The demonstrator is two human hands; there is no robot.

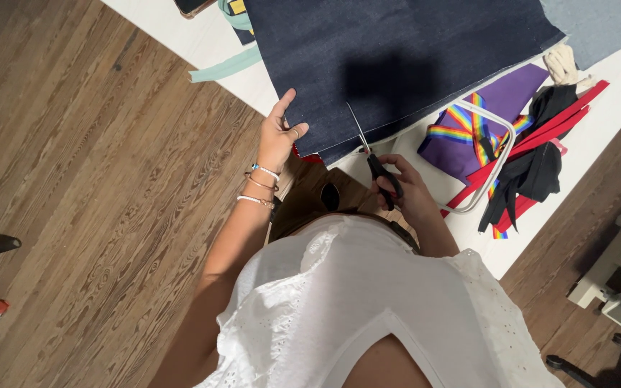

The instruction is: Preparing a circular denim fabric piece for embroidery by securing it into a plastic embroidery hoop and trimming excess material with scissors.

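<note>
Left hand [279, 133] lies flat with fingers extended; right hand [405, 190] is closed in a grip.

The dark denim cloth [397, 50] runs past the top edge, perhaps further.
</note>
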